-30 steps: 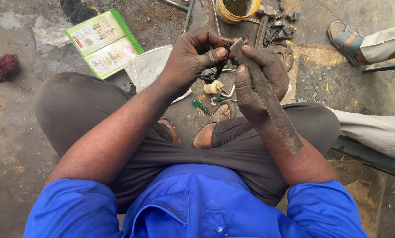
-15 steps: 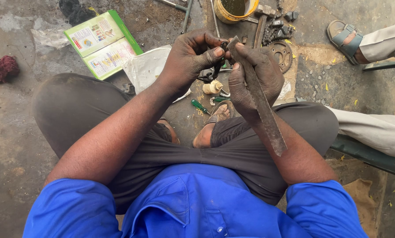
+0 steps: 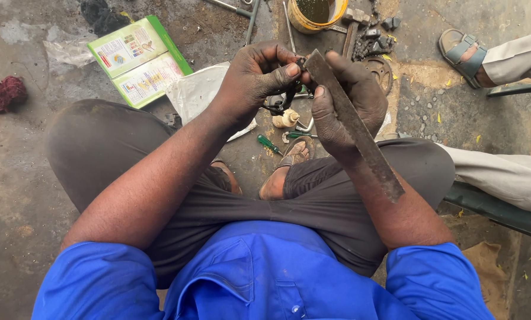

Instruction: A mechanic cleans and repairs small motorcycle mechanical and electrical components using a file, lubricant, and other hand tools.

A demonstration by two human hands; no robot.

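Note:
I sit with knees apart, both hands raised in front of me. My right hand grips a long flat metal file that slants from its fingertips down along my forearm. My left hand pinches a small dark metal part with a loop hanging under it, held against the upper end of the file. Both hands are dark with grease and their fingertips nearly touch.
On the ground lie a green-edged box, a white plastic bag, a green-handled screwdriver, a small bottle, a yellow tub of oil, a sprocket and loose tools. Another person's sandalled foot and leg are at right.
My hands have stayed together. The file's tip has shifted slightly against the small part, and my left fingers have re-pinched it.

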